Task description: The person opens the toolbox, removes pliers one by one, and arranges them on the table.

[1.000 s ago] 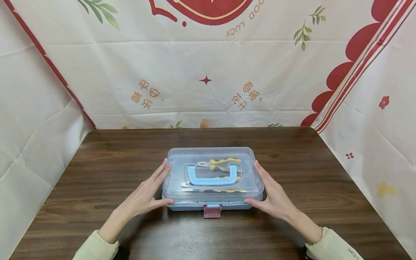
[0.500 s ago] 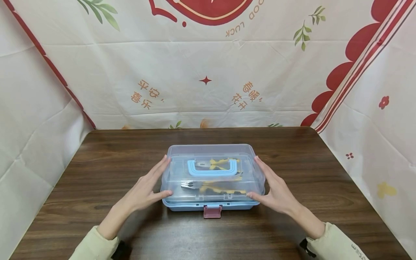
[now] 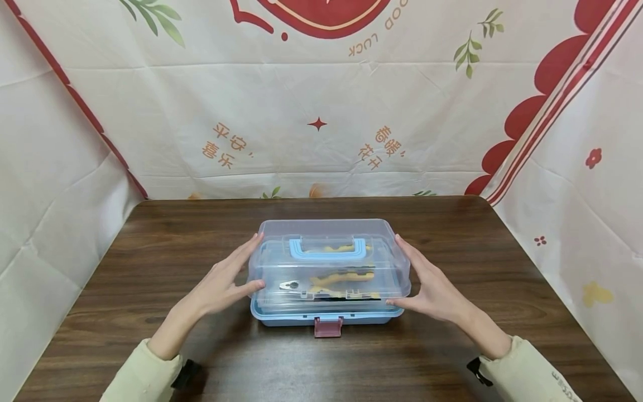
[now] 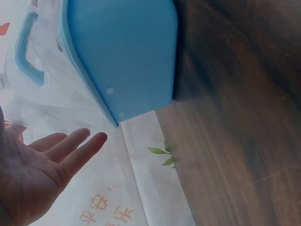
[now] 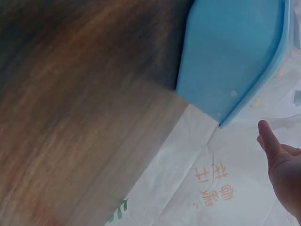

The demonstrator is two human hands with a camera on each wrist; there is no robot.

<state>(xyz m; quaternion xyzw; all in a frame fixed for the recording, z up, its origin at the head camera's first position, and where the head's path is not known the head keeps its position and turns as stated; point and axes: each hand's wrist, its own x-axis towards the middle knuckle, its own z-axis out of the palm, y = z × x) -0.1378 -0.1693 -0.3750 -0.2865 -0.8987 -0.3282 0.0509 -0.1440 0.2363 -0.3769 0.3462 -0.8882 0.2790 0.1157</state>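
Observation:
A clear toolbox lid [image 3: 329, 287] with a light-blue handle [image 3: 327, 252] is tilted up at its front over a blue toolbox base [image 3: 296, 321]. Yellow-handled pliers [image 3: 334, 279] show through the lid. My left hand [image 3: 218, 287] is at the lid's left side, thumb near the front corner, fingers stretched toward the back. Mirroring it on the right, my right hand [image 3: 437, 287] has its thumb at the front corner and its fingers along the side. Both wrist views show straight fingers beside the base's blue end wall [image 4: 122, 52].
A maroon latch [image 3: 328, 328] hangs open at the front of the base. The box stands on a dark wooden table [image 3: 321, 368]. A white printed cloth [image 3: 281, 95] hangs behind the table, with more cloth at both sides.
The lid's front edge has risen from the base, and the handle has tipped backward with it. Both hands have moved slightly up along with the lid. The base has stayed in place.

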